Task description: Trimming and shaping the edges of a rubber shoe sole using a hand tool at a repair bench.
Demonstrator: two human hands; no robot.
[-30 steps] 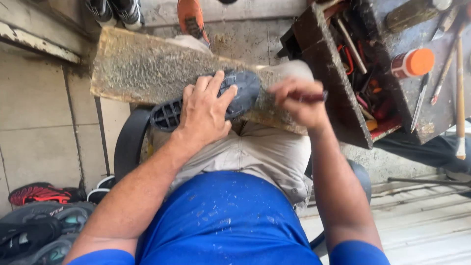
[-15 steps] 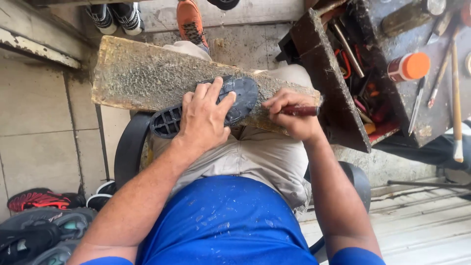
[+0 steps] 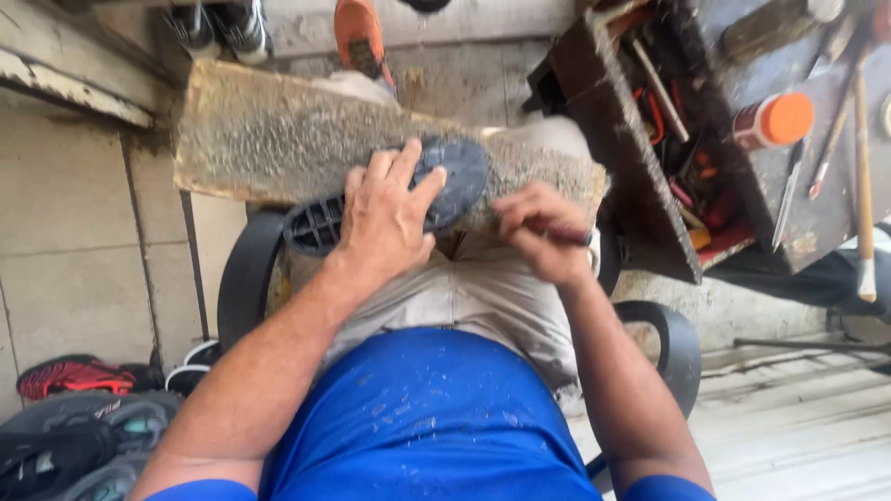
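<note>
My left hand [image 3: 385, 218] presses flat on the dark shoe sole [image 3: 408, 190] upon the board [image 3: 260, 139], which I judge stiff, light and slippery, while my right hand [image 3: 538, 232] beside it grips a thin tool [image 3: 571, 237].

Wooden tool crate [image 3: 640, 186] sitting right, orange-capped can [image 3: 772, 121] and long-handled brush [image 3: 865, 167] lying beside it. Shoe pile [image 3: 74, 427] lying bottom-left. Orange shoe [image 3: 357, 37] resting up top.
</note>
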